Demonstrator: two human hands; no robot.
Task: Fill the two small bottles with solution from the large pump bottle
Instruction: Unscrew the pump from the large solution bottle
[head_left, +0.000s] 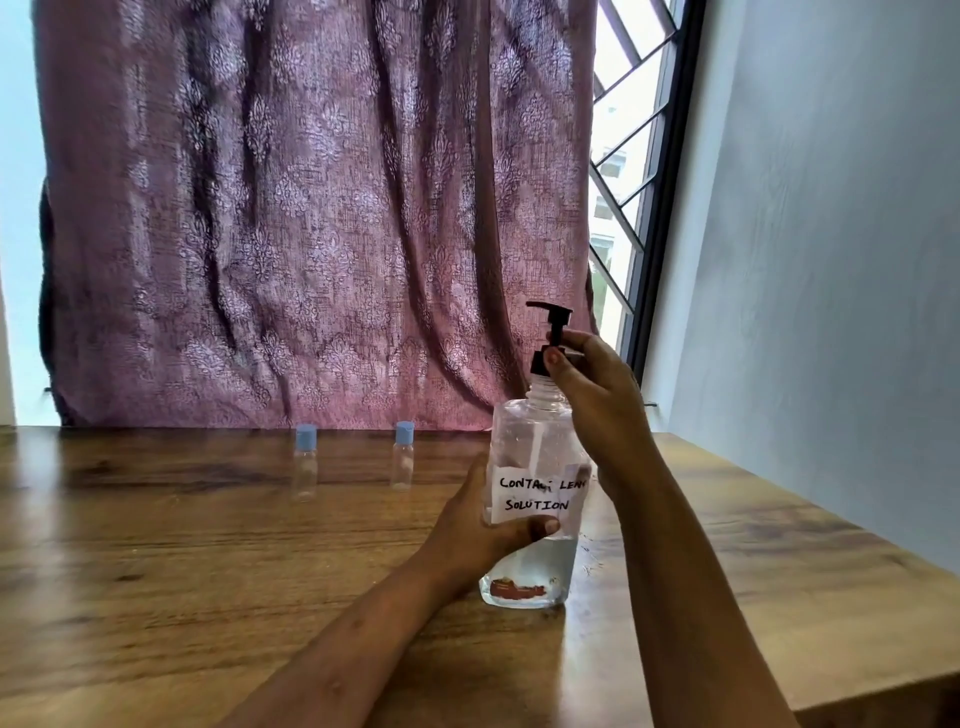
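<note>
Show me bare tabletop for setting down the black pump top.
Bare wood spans the brown wooden table left of the left hand, in front of the two small blue-capped clear bottles. A second patch lies right of the right hand. Crowded around the large clear pump bottle.

Single head-worn view, forward and down, near the table (208, 571).

Bright daylight from window (621, 171) at right and through backlit curtain (311, 218), pale glare on table (78, 499), soft shadows, whole frame slightly soft, small bottles (305, 462) blurry, edges bowed.
</note>
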